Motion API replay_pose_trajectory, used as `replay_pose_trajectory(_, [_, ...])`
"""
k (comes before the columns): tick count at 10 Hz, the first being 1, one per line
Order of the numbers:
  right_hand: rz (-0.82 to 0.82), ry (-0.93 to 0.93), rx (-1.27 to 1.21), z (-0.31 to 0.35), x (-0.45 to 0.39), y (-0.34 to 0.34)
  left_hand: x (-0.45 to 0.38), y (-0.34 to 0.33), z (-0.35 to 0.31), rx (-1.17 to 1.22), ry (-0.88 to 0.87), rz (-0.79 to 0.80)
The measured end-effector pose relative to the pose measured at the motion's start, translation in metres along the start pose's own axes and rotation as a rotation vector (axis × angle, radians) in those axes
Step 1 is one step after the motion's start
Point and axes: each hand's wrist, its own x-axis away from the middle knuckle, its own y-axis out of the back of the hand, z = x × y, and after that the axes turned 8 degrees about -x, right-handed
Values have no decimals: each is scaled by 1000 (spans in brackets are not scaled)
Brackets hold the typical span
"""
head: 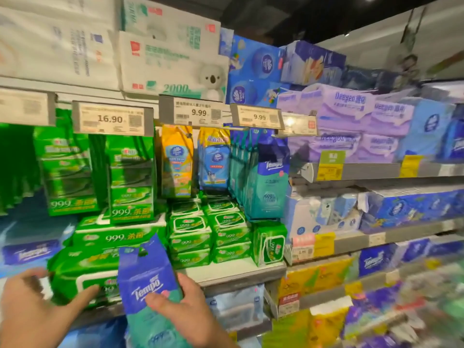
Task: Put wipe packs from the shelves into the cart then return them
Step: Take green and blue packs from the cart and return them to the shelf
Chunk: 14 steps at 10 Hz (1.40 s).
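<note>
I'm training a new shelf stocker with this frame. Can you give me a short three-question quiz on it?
1. True or false: the right hand holds a blue and teal Tempo pack.
2. Which price shows on the tag above the hanging green packs? A) 9.99 B) 16.90 C) 2.50
3. Fill in: the left hand is spread by a large ____ wipe pack on the shelf.

Key
1. True; the thumb lies across its front.
2. B.
3. Green; whether the fingertips touch it is unclear.
</note>
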Motion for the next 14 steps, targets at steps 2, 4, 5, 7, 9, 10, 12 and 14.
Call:
replay_pose_trajectory(2, [-59, 35, -86, 21, -5, -20, 47, -17, -125, 88, -50, 232])
replay_pose_trajectory(4, [14, 144, -126, 56, -18, -65, 33, -1, -175, 361, 172, 158])
replay_pose_trajectory(5, [43, 205, -57, 62, -20, -103, 33, 28, -179, 337, 200, 140])
replay_pose_trajectory(7, [142, 273, 42, 74, -5, -197, 27, 120, -173, 144, 136, -120])
replay_pose_trajectory(9, [274, 210, -215, 116, 13, -319, 26, 248, -155, 144, 145, -192])
replay_pose_trajectory(10, [349, 213, -192, 128, 24, -378, 30, 304, -141, 130, 124, -157])
replay_pose_trajectory(12, [256, 284, -57, 122, 36, -459, 22, 380, -116, 160, 114, -96])
replay_pose_trajectory(14, [231, 278, -51, 120, 11, -504, -40, 405, -100, 286, 210, -156])
